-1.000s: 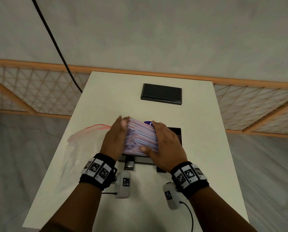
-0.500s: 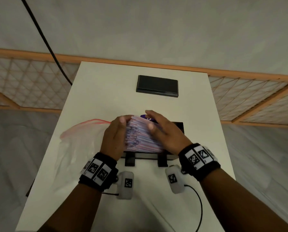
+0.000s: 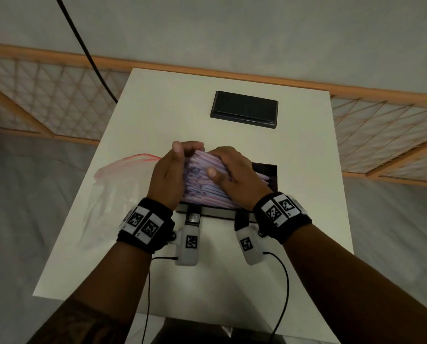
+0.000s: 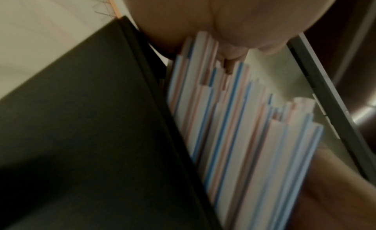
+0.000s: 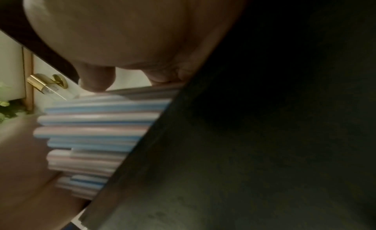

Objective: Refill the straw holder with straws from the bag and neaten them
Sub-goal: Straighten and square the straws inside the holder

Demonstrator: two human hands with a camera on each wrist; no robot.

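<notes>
A thick bundle of pink, blue and white striped straws [image 3: 202,181] lies in the black straw holder [image 3: 266,173] at mid-table. My left hand [image 3: 169,175] cups the bundle's left ends, its fingers curled over the far corner. My right hand [image 3: 234,175] lies over the top of the bundle, fingers curled down its far side and thumb on the straws. In the left wrist view the straw [image 4: 234,137] ends stand uneven beside the holder wall [image 4: 91,121]. The right wrist view shows the straws [image 5: 97,129] stacked against the dark holder [image 5: 244,137].
A clear plastic bag [image 3: 118,192] with a red zip edge lies flat at the left of the white table [image 3: 157,108]. A black rectangular lid [image 3: 244,112] sits at the far end. Wooden lattice railings run behind the table. A black cable hangs at the upper left.
My right hand has slid from the bundle's right side onto its top, covering the purple item behind. The left fingers have curled further over the far corner.
</notes>
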